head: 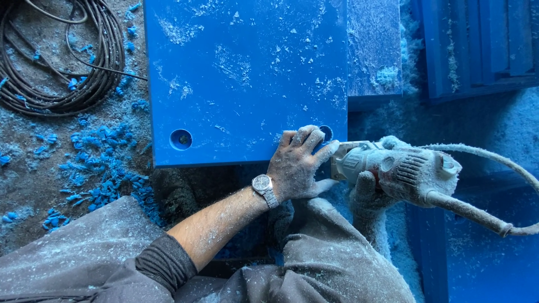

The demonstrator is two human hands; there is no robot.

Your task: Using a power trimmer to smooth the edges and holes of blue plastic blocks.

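The left hand (296,165) lies knuckles-up on the near right corner of a blue panel (241,73), fingers spread and pressed flat, grasping nothing; a metal wristwatch (264,188) sits on its wrist and the bare forearm runs back to a pushed-up dark sleeve. The right hand (368,196), just beside the left and coated in dust, is wrapped around the body of a power tool (401,168), whose nose meets the panel's right edge at the left fingertips. The panel is a large flat slab, bright blue, dusted with pale shavings, with a round hole (181,139) near its front edge, well to the left of the hands. More blue boards (477,45) lie beyond the right hand. Blue chips (95,163) litter the dirty floor left of the forearm, and a coiled cable (62,56) lies farther off.
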